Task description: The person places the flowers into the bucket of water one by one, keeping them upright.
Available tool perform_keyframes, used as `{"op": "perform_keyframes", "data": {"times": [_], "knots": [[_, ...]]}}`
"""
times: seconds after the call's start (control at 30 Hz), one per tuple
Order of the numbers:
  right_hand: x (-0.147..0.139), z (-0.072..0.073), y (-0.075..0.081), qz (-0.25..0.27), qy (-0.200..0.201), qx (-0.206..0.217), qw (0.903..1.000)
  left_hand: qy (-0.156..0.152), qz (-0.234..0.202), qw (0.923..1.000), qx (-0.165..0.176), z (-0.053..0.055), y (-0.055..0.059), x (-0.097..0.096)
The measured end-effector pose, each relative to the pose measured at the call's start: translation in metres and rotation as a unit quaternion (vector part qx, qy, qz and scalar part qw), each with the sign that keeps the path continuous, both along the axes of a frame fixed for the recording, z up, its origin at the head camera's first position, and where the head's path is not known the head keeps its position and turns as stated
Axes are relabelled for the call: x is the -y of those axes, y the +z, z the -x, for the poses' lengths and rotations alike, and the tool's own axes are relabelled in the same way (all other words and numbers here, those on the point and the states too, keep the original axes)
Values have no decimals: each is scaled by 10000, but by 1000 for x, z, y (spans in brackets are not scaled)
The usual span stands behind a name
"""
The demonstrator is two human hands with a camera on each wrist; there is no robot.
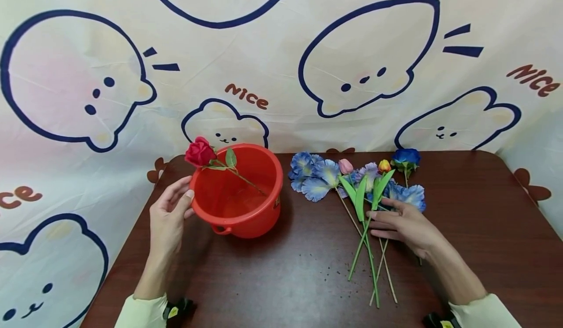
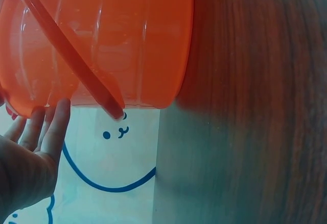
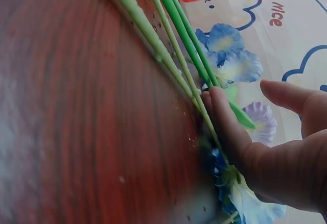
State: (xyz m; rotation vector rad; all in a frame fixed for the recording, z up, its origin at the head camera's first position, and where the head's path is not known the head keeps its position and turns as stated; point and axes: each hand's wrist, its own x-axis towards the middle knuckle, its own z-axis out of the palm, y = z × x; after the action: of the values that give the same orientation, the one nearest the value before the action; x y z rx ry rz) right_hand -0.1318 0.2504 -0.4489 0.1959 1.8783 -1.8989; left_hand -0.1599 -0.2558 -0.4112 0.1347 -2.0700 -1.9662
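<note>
backdrop cloth (image 1: 272, 59): cream, printed with blue-outlined bears and the word "nice"; hangs behind and to both sides of the desk.

desk (image 1: 286, 279): dark brown wood grain, rounded far corners, a few crumbs near the stems.

bucket (image 1: 239, 191): red plastic, upright, mouth up, on the left half of the desk; its handle is folded down against the wall.

flower bunch (image 1: 365, 191): blue, purple, pink and orange blooms lying flat to the right of the bucket, well apart from it. long axis runs near to far, heads toward the cloth, green and tan stems (image 1: 371, 264) fanning toward the person.

red rose (image 1: 200, 152): stands slanted in the bucket, stem running from the inside floor up and left, head leaning over the far-left rim, pointing up-left.

left hand (image 1: 169, 215): grip loose, fingers straight, fingertips (image 2: 53, 124) resting against the bucket's outer left wall; nothing clasped.

right hand (image 1: 406, 225): grip flat and uncurled, palm down, fingers (image 3: 227, 127) pressing on the stems just below the blooms; thumb raised clear.
</note>
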Motion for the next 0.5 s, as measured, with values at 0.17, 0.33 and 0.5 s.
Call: {"op": "perform_keyframes", "data": {"times": [0.17,0.33,0.5], "knots": [[1,2,-4,271,-127,-26,9995,42,37,10000,20,-1,0,1],[1,2,-5,296,-336,-133,9989,38,41,10000,-24,0,0,0],[1,1,-4,131,-461,-180,9987,33,60,10000,-64,1,0,0]]}}
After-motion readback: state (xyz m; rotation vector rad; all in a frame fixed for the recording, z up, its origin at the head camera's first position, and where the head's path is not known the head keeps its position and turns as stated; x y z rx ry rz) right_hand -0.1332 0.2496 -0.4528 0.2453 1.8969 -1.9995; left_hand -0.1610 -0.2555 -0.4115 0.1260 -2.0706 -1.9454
